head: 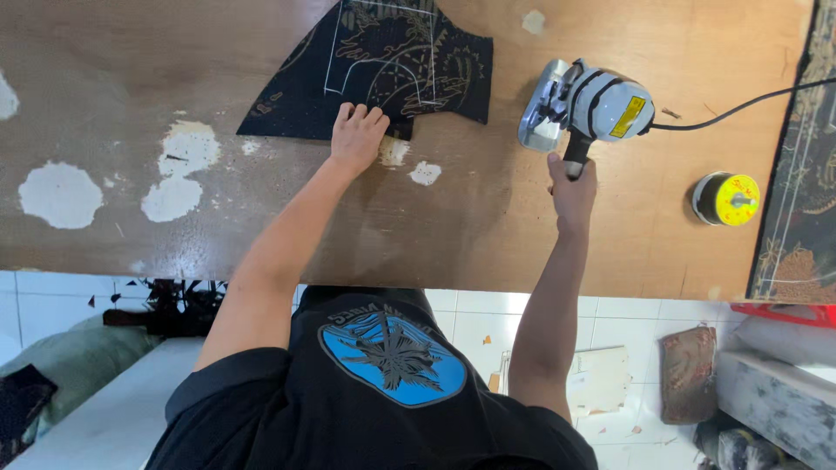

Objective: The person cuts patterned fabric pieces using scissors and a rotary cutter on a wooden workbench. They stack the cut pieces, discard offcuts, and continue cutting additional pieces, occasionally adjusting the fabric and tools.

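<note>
Left hand [357, 135] lies flat, fingers spread, pressing down the near edge of a black patterned piece of fabric with pale chalk outlines [383, 61] on the worn brown plywood table [261, 200]. Right hand [572, 187] is closed around the black handle of a white and silver electric cloth cutter [585, 104], which sits just beside the fabric, apart from it. Chalk lines look uncut as far as I can see, so the cutting seems yet to begin. A yellow spool [725, 198] stands near.
</note>
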